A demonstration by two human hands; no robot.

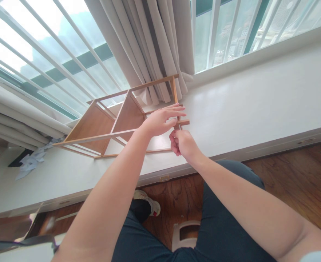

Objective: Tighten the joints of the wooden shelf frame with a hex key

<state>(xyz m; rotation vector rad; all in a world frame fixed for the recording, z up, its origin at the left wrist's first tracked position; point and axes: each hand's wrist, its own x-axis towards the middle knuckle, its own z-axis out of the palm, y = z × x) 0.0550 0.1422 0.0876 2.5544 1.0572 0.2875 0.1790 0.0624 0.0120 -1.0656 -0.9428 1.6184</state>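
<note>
A wooden shelf rack [103, 125] with thin bamboo-coloured rails and two board panels lies on its side on the white window ledge [245, 105]. My left hand [162, 120] rests flat on the rack's right end with fingers stretched out, next to an upright rail [174, 89]. Just below it, my right hand [182, 143] is closed in a pinch at the short crossbar [184, 123] sticking out at that end. What its fingers hold is too small to make out.
Grey curtains [155, 47] hang behind the rack in front of barred windows. Crumpled white paper [31, 163] lies at the ledge's left. Below are my dark-trousered legs, a shoe [149, 203], a white stool [183, 234] and the wooden floor [299, 182].
</note>
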